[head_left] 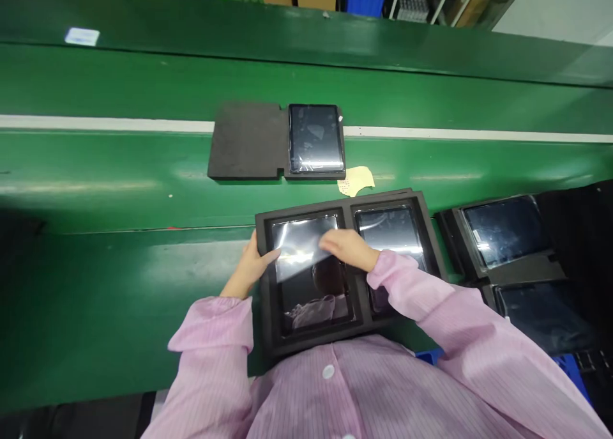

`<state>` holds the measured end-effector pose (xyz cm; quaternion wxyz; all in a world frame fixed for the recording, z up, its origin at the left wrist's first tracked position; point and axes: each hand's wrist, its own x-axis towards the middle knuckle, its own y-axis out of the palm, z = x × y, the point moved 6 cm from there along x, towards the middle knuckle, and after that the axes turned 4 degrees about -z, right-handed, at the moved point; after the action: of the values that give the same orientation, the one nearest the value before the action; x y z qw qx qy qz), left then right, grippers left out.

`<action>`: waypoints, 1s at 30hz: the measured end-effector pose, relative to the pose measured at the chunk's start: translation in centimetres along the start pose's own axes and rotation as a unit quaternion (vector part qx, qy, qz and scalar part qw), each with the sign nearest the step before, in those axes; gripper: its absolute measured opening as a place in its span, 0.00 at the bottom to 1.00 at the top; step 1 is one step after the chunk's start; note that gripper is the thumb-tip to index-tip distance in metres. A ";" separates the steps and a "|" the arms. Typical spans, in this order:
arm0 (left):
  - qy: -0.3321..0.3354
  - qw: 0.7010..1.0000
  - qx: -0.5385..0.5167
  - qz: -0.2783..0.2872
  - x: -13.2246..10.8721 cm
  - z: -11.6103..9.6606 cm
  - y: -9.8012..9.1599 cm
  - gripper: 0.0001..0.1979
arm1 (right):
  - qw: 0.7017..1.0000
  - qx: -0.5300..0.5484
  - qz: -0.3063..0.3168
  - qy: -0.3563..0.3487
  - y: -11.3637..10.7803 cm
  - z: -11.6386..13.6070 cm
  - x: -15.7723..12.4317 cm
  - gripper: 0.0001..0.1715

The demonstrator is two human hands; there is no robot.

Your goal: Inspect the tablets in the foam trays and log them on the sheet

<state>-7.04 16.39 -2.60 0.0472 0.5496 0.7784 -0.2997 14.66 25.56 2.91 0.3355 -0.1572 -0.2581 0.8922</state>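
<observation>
A black foam tray [352, 266] with two recesses lies tilted on the green surface before me. In its left recess sits a glossy dark tablet screen [311, 282]; the right one holds a similar screen [390, 231], partly hidden by my right sleeve. My left hand [249, 264] grips the tray's left edge, thumb reaching over the rim. Above the upper right of the left screen, my right hand [350, 247] is closed, slightly blurred, fingertips together. A bright patch with a slanted edge lies by those fingertips; whether it is film or glare I cannot tell.
Farther back, another foam holder [251, 142] lies opened flat with a tablet [316, 138] in its right half. A torn yellow paper [355, 181] lies near it. More foam trays with screens [502, 228] sit at the right. A white label [82, 37] is on the back ledge.
</observation>
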 end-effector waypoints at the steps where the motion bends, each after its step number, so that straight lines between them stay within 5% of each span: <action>1: -0.002 1.000 -0.005 0.009 0.0 -0.1 0.1 0.38 | 0.999 0.008 -0.025 0.026 -0.4 -0.6 1.0 0.11; 6: -0.017 0.999 -0.035 0.022 -0.1 -0.6 0.3 0.39 | 0.989 0.095 -0.065 0.087 -1.3 -0.7 1.3 0.12; 9: -0.032 0.998 -0.057 0.020 -0.4 -0.8 0.4 0.40 | 0.995 0.092 0.023 -0.042 -0.1 2.4 -2.7 0.07; 12: -0.047 0.996 -0.079 0.021 -0.8 -0.8 0.6 0.40 | 0.964 0.025 0.176 -0.198 1.8 5.4 -8.7 0.15; 14: -0.056 0.994 -0.089 0.021 -0.9 -0.8 0.6 0.41 | 0.961 0.039 0.178 -0.207 0.8 5.5 -11.6 0.20; 16: -0.063 0.993 -0.094 0.021 -1.0 -0.8 0.7 0.41 | 0.988 0.045 0.059 -0.133 -2.4 3.4 -13.1 0.19; 18: -0.068 0.993 -0.094 0.020 -1.2 -0.9 0.7 0.39 | 0.991 -0.028 -0.128 0.027 -7.1 -0.9 -14.8 0.18; 20: -0.074 0.993 -0.092 0.017 -1.3 -1.0 0.8 0.39 | 0.923 -0.146 -0.263 0.241 -11.0 -5.8 -17.9 0.20; 23: -0.075 0.995 -0.069 0.009 -1.4 -1.0 0.8 0.39 | 0.856 -0.193 -0.256 0.405 -12.5 -10.6 -21.5 0.25; 26: -0.062 0.998 -0.025 0.008 -0.7 -0.6 0.5 0.39 | 0.860 -0.179 -0.230 0.418 -11.5 -11.8 -22.5 0.20; 30: -0.046 0.996 0.073 0.006 0.3 -0.4 -0.5 0.44 | 0.869 -0.178 -0.217 0.406 -9.7 -10.0 -23.2 0.17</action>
<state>-7.53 16.76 -2.17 0.0448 0.5414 0.7483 -0.3806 41.07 19.64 2.70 0.5624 -0.5030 -0.2809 0.5931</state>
